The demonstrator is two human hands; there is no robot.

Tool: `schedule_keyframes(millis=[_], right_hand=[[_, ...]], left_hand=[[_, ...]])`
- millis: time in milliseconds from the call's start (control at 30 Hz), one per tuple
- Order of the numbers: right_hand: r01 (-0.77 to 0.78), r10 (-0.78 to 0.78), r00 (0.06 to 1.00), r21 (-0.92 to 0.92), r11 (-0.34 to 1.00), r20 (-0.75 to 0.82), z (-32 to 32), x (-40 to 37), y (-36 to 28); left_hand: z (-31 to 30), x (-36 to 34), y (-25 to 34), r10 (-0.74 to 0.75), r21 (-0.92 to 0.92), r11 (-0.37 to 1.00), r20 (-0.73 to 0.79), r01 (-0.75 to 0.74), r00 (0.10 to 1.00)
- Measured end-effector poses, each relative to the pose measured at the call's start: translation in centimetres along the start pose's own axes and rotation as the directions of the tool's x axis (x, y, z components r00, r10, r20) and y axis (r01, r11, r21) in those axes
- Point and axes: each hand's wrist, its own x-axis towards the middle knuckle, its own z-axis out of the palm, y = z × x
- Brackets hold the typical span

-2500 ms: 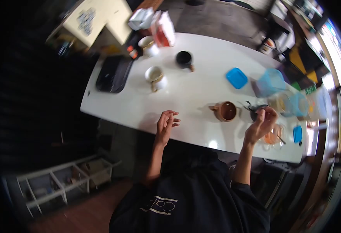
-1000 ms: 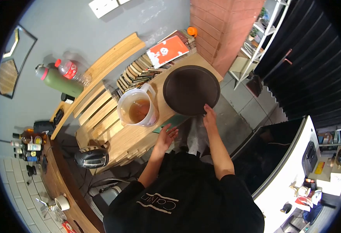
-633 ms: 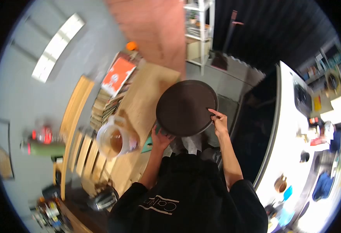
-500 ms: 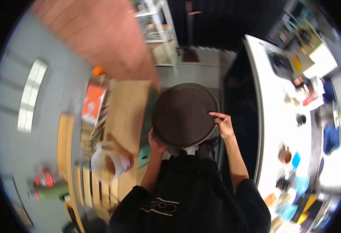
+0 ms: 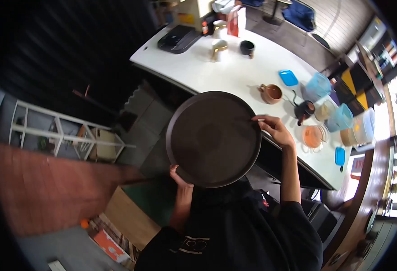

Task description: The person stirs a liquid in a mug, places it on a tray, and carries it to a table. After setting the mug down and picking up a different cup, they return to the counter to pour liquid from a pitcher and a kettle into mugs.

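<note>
I hold a large round dark brown tray level in front of my body with both hands. My left hand grips its near rim from below. My right hand grips its right rim, thumb on top. The tray carries nothing. Beyond it lies a white table with a brown mug, a black kettle, a white-and-gold cup and a black cup.
Blue lids and clear containers crowd the table's right end, a glass cup of orange liquid among them. A black flat object lies at the far left end. A white wire shelf stands left; brick wall lower left.
I picked the tray off the wooden bench with both hands and turned around. The view swung from the bench and pitcher to the white table.
</note>
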Motion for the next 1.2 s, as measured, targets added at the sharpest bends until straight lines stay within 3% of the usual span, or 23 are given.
schedule_keyframes(millis=[67, 167, 233, 300, 333, 400, 433, 567, 633, 767, 867, 900, 933, 1033, 1167, 1200], right_hand=[[-0.001, 0.023, 0.962, 0.079, 0.997, -0.274, -1.9, 0.2, 1.4], [-0.047, 0.028, 0.864, -0.026, 0.999, -0.502, -4.3, 1.7, 3.0], [-0.059, 0.019, 0.825, -0.054, 0.997, -0.565, -5.1, 3.2, 4.2], [-0.34, 0.091, 0.737, -0.252, 0.906, -0.67, -5.7, 4.8, 5.8], [-0.339, 0.089, 0.734, -0.25, 0.907, -0.673, -5.8, 5.6, 6.9], [-0.302, -0.091, 0.734, -0.443, 0.844, -0.673, -5.9, 7.3, 9.3], [-0.328, -0.053, 0.724, -0.411, 0.85, -0.687, -5.9, 8.0, 9.9], [-0.38, -0.047, 0.729, -0.46, 0.802, -0.683, -6.6, 9.8, 11.6], [-0.37, -0.064, 0.741, -0.485, 0.793, -0.669, -7.1, 10.1, 11.6], [-0.36, -0.071, 0.784, -0.546, 0.757, -0.616, -7.1, 10.3, 9.9], [-0.342, -0.033, 0.805, -0.509, 0.79, -0.593, -5.6, 11.5, 5.5], [-0.335, -0.025, 0.818, -0.511, 0.791, -0.575, -4.8, 12.1, 3.9], [-0.269, -0.056, 0.851, -0.526, 0.807, -0.521, -4.2, 12.8, 2.4], [-0.112, -0.11, 0.922, -0.527, 0.842, -0.371, -1.6, 15.6, -1.4], [0.079, -0.139, 0.986, -0.459, 0.885, -0.097, 3.3, 19.7, -5.1], [0.123, -0.152, 0.988, -0.472, 0.873, -0.023, 4.7, 20.8, -5.0]], left_hand=[[0.6, 1.0, -0.6, -0.064, -0.017, 0.998, 0.022, 0.065, 0.998], [1.9, 1.9, -1.1, -0.089, -0.012, 0.996, -0.012, 0.088, 0.996], [1.9, 2.6, -1.0, -0.133, -0.036, 0.99, 0.042, 0.134, 0.99], [1.8, 3.3, -1.0, -0.15, -0.006, 0.989, 0.014, 0.15, 0.989], [1.8, 3.6, -0.9, -0.159, 0.013, 0.987, -0.023, 0.159, 0.987], [1.7, 4.1, -0.9, -0.164, -0.01, 0.986, -0.043, 0.164, 0.985], [1.6, 4.2, -1.0, -0.167, -0.036, 0.986, -0.067, 0.165, 0.984], [1.3, 5.1, -0.6, -0.111, -0.076, 0.991, -0.032, 0.108, 0.993], [0.2, 5.8, 0.1, -0.116, -0.15, 0.978, 0.189, 0.146, 0.975], [1.2, 6.6, 1.3, -0.074, -0.136, 0.987, 0.125, 0.09, 0.989], [1.4, 7.3, 2.1, -0.04, -0.056, 0.998, -0.033, 0.038, 0.999], [0.6, 7.7, 2.3, 0.011, -0.002, 1.0, -0.162, -0.012, 0.987], [-0.2, 8.2, 2.5, 0.064, 0.057, 0.997, -0.282, -0.05, 0.957], [-4.7, 9.9, 3.4, 0.145, -0.023, 0.987, -0.256, -0.156, 0.956], [0.7, 11.7, 3.2, 0.245, 0.091, 0.969, -0.294, -0.228, 0.924], [1.9, 11.9, 3.5, 0.171, -0.045, 0.982, -0.159, -0.181, 0.972]])
